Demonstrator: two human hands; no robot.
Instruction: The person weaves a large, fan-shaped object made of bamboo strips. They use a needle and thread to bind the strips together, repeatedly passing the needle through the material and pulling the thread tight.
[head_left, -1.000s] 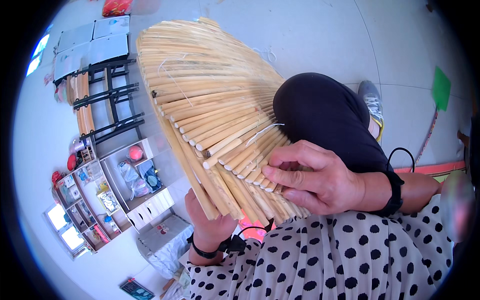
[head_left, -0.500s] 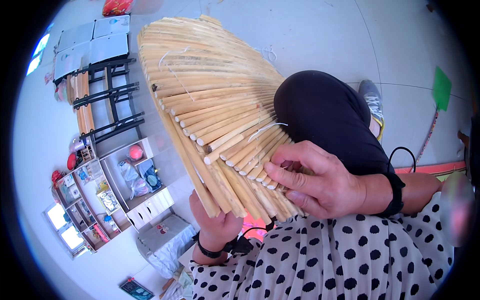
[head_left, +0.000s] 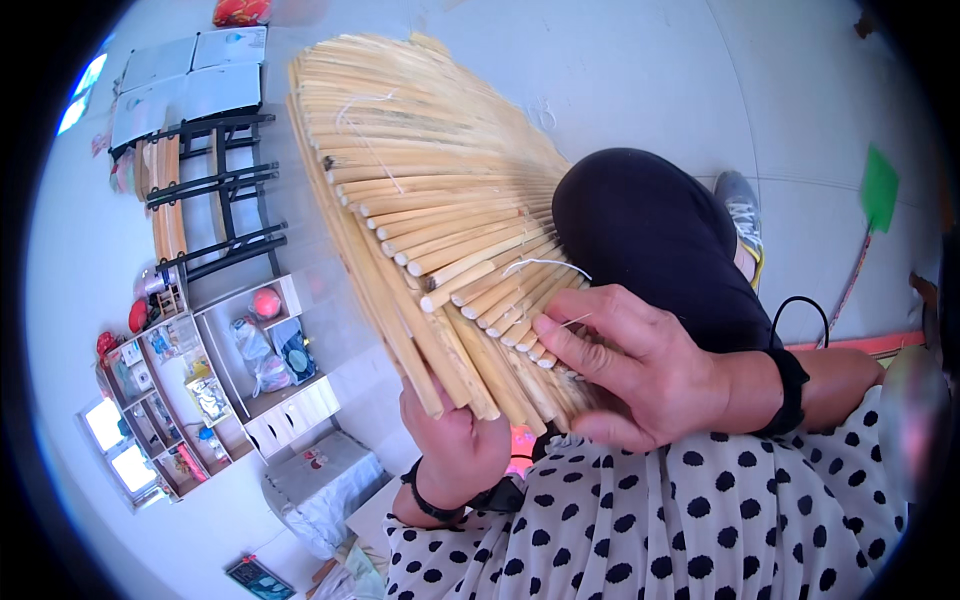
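A folded mat of pale round sticks (head_left: 440,170), strung together with white thread, slants across the middle against my bent knee. My left hand (head_left: 455,440) grips its lower edge from beneath, the fingers partly hidden behind the sticks. At the near corner of the mat, my right hand (head_left: 650,370) is closed, thumb and forefinger pinching what looks like a thin needle (head_left: 577,320). A loop of white thread (head_left: 545,263) arcs over the stick ends just above that hand. Another loose thread (head_left: 372,150) lies on the upper part of the mat.
My dark-trousered knee (head_left: 640,215) rises right of the mat, with a grey shoe (head_left: 740,215) beyond it. To the left are a black-framed bench (head_left: 215,200), shelves of bagged goods (head_left: 270,350) and a covered table (head_left: 325,480). A green fly swatter (head_left: 880,190) is at far right.
The mat has shifted slightly right, and my left hand has moved right with it. The thread loop now arcs nearer my right hand, where the needle-like thing shows more plainly.
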